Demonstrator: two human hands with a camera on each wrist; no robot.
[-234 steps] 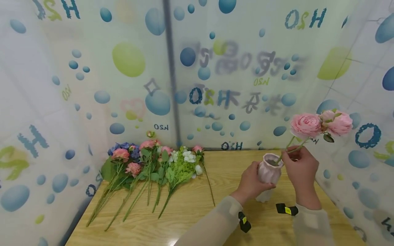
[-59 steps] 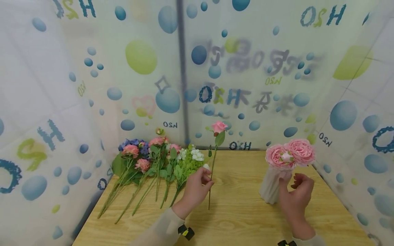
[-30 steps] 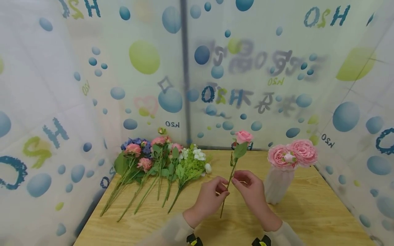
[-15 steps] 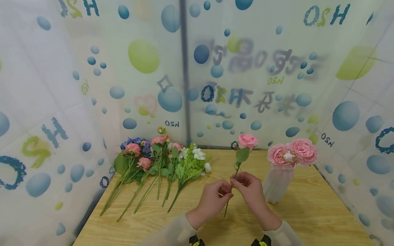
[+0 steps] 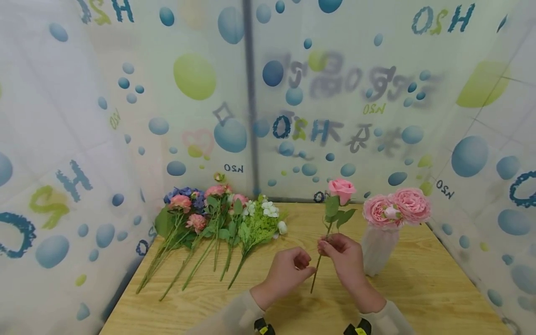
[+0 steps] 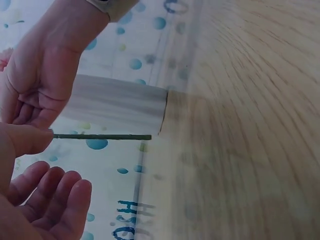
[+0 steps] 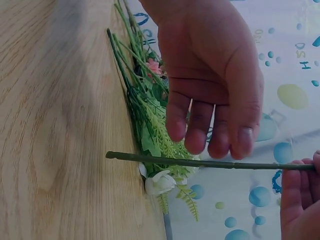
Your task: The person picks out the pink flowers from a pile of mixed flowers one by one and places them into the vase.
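In the head view my right hand (image 5: 346,263) pinches the stem of a single pink rose (image 5: 341,190) between thumb and fingertips, the bloom pointing up. The stem's lower end slants down over the table. My left hand (image 5: 286,270) is beside that stem, its fingers loosely bent. The right wrist view shows the left thumb tip right at the green stem (image 7: 200,163) and the other fingers spread off it. To the right of my hands a white ribbed vase (image 5: 378,253) stands upright, two big pink blooms (image 5: 412,206) and a small bud at its mouth.
On the left of the wooden table (image 5: 201,311) lie several artificial stems: blue hydrangea (image 5: 184,195), pink flowers (image 5: 197,223) and a green spray (image 5: 253,232) with white blossoms (image 5: 271,209). Bubble-printed curtains (image 5: 318,93) enclose the table's back and sides.
The pink blooms came into the vase, now standing on the table. My left hand lifted the rose from the table and brought it rightward; my right hand took the stem and the left fingers loosened.
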